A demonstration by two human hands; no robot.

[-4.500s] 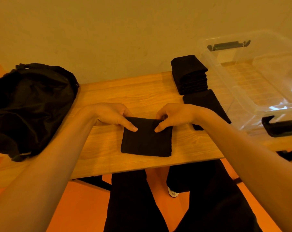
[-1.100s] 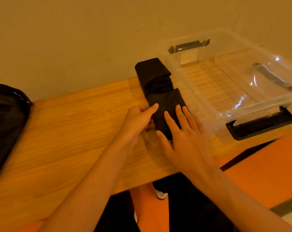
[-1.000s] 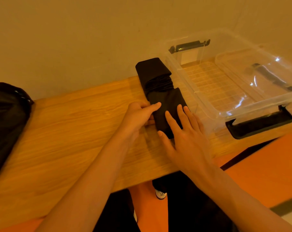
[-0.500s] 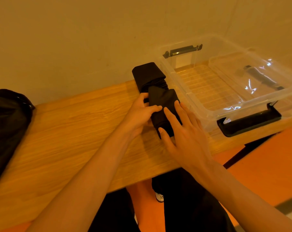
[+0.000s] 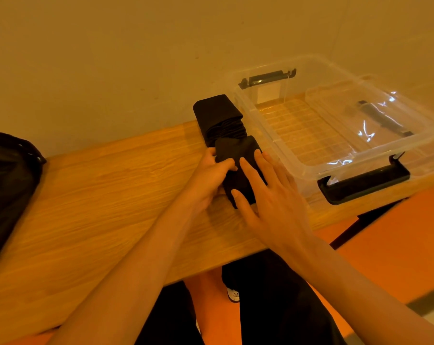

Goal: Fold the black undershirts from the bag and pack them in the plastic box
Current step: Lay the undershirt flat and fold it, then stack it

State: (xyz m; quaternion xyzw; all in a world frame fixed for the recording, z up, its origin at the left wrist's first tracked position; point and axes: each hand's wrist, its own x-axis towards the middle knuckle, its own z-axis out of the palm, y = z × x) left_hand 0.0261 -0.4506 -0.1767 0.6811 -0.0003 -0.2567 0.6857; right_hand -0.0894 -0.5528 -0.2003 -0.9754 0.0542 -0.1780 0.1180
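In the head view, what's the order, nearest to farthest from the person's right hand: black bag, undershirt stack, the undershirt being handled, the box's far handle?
1. Folded undershirt, touched by the right hand.
2. Undershirt stack, just behind it.
3. Far handle, on the plastic box's back wall.
4. Black bag, far left on the table.

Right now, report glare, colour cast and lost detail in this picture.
Head view: orange cast overall; white glare streaks on the plastic box; folded undershirt and stack behind it nearly merge into flat black; bag at left lost in shadow.
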